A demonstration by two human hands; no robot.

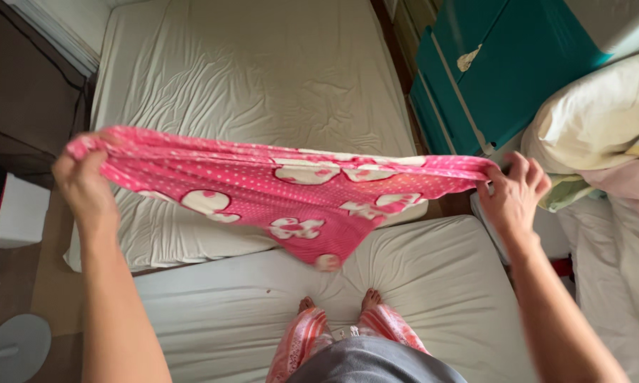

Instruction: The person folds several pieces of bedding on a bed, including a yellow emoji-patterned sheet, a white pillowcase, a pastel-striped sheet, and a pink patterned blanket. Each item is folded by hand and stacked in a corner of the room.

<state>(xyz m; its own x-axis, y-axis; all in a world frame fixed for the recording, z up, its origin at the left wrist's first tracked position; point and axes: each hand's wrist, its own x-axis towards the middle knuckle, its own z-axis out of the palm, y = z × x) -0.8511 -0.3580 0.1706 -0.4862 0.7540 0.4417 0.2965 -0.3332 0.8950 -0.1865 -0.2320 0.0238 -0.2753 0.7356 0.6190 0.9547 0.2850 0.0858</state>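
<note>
A: Logging from the remote desk. I see a pink cotton cloth with white polka dots and white cartoon patches [298, 195] stretched across the middle of the frame. The left hand [85, 186] is clenched around its bunched end at centre left; the right hand [514, 195] pinches the opposite end at centre right.

B: How does the cloth behave?

A: My judgement: light, soft and limp. It sags between the two grips and a loose corner hangs at lower centre. Not slippery, not fragile. The gathered ends or hem corners are the sensible places to hold; a mid-span grip would let both sides flop.

B: What is under it?

A: A white wrinkled mattress [262, 64] fills the upper centre, a second white mattress [440, 284] the lower centre, with the person's bare feet [337, 301] standing on it.

B: Containers?

A: A teal cabinet [496, 71] at upper right, closed; I cannot tell its contents. Stacked pale bedding [603, 120] lies at the right edge, loose, not boxed.
</note>
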